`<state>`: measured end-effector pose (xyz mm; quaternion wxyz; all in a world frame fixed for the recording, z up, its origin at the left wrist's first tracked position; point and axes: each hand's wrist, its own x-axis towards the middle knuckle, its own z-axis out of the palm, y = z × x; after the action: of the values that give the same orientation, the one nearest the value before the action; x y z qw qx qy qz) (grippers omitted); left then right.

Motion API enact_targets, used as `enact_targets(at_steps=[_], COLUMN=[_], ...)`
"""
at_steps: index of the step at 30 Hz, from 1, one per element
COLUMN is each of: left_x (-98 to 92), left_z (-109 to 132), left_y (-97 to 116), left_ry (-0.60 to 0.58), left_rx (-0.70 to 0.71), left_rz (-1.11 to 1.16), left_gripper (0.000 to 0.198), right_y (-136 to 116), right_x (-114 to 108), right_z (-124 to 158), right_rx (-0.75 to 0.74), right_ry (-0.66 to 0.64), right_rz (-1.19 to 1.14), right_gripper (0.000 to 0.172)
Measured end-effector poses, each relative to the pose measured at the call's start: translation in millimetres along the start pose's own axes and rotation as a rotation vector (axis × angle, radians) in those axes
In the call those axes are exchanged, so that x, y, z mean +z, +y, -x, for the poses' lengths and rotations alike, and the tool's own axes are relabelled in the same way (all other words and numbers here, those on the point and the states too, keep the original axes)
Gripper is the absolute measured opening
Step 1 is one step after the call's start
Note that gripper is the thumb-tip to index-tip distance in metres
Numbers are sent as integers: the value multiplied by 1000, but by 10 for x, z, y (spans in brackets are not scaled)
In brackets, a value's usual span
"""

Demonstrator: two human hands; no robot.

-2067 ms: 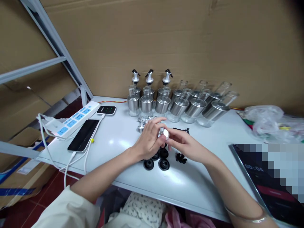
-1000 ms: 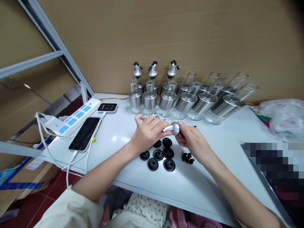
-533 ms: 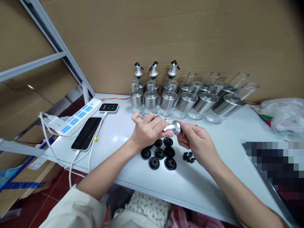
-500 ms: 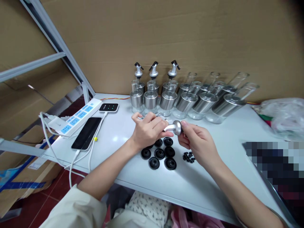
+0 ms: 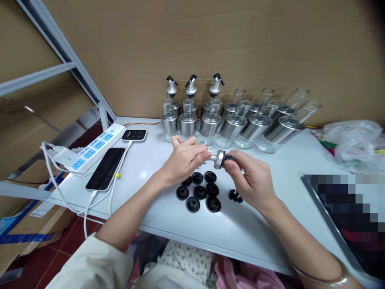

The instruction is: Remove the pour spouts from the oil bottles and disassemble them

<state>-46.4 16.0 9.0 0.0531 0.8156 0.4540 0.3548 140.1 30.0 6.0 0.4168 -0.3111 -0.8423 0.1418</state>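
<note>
Between my hands is a silver pour spout (image 5: 220, 159), held sideways above the table. My left hand (image 5: 185, 159) is closed round its narrow silver end on the left. On the other side my right hand (image 5: 252, 176) pinches the black part behind the round silver collar; the fingers partly cover it. Under the hands lie several round black stopper discs (image 5: 199, 192). Small black pieces (image 5: 235, 196) sit in a cluster beside my right hand. Part of the silver items behind my left hand is hidden.
Glass bottles with metal sleeves (image 5: 209, 125) stand in rows at the back; three carry pour spouts (image 5: 215, 87). To the left are a phone (image 5: 105, 168), a power strip (image 5: 95, 148), a small black-and-white device (image 5: 134, 135) and cables. A plastic bag (image 5: 351, 140) lies right.
The view has shifted slightly. My right hand has turned, and more of the black part beside the silver collar now shows. Both hands still hold the pour spout.
</note>
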Motion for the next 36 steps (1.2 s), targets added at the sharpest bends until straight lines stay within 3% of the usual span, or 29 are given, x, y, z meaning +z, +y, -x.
enact_targets(at_steps=[7, 13, 18, 24, 36], left_x=[-13, -63, -74, -57, -116], left_z=[-29, -41, -52, -62, -58], left_y=[-84, -113, -82, -80, -116], left_ry=[-135, -264, -329, -353, -296], left_rx=[-147, -293, -453, -557, -557], left_rz=[220, 635, 905, 1002, 1053], left_gripper=[62, 56, 56, 55, 50], right_y=[113, 115, 111, 112, 112], right_x=[14, -10, -26, -32, -43], right_z=[-15, -32, -32, -26, -10], right_rx=[-271, -401, -418, -403, -421], right_ry=[9, 15, 6, -12, 69], right_rz=[235, 324, 334, 280, 234], right_gripper=[14, 10, 15, 22, 32])
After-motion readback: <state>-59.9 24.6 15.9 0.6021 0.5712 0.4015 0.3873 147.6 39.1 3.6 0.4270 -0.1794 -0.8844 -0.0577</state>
